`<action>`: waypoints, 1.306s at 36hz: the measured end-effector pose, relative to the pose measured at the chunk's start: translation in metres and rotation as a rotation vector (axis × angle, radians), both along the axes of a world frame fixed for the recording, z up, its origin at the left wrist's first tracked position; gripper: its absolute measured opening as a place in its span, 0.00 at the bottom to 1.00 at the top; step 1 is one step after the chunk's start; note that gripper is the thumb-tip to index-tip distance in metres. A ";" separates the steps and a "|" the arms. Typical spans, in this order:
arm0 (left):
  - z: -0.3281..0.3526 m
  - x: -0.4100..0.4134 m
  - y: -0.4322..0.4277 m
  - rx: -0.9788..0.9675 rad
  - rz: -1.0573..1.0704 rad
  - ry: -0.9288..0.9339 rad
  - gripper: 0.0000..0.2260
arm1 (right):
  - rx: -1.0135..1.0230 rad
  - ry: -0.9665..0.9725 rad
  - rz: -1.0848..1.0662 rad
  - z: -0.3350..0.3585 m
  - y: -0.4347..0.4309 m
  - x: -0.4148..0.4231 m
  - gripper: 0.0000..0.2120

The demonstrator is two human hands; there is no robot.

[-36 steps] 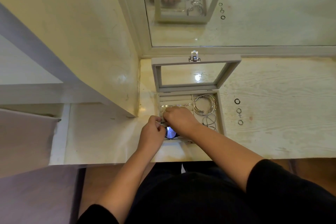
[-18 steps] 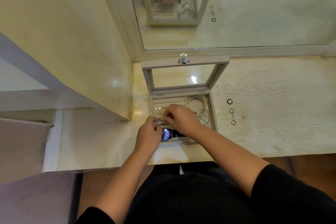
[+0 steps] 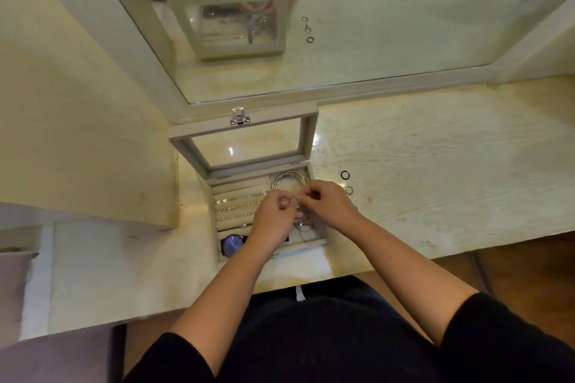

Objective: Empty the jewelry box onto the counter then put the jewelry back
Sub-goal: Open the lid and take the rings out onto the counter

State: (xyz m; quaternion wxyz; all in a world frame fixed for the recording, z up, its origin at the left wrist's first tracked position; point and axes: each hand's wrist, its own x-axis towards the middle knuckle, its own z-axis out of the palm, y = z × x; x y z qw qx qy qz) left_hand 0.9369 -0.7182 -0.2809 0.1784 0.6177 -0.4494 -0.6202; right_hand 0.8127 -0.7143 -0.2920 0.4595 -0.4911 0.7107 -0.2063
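Note:
A beige jewelry box (image 3: 214, 244) stands open on the pale wooden counter (image 3: 435, 165), its glass lid (image 3: 245, 146) tipped back against the mirror frame. Inside lie silver bangles (image 3: 287, 180), small gold pieces in the ring rolls (image 3: 239, 205) and a blue-faced watch (image 3: 232, 244). My left hand (image 3: 273, 218) and my right hand (image 3: 329, 205) meet above the box and pinch a small silver piece of jewelry (image 3: 294, 201) between their fingertips. A thin chain (image 3: 303, 232) lies below my hands. Rings (image 3: 344, 175) lie on the counter to the right of the box.
A large mirror (image 3: 373, 25) runs along the back of the counter and reflects the box and rings. A cream cabinet wall (image 3: 77, 118) rises close to the left of the box. The counter's front edge is near my body.
Both hands rose from the ring rolls on the left of the box and shifted right, now holding a small silver piece between them. The watch face is uncovered.

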 end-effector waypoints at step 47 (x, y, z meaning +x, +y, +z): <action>-0.018 -0.161 -0.039 0.307 -0.101 -0.027 0.17 | 0.067 0.266 -0.125 -0.032 -0.019 -0.132 0.06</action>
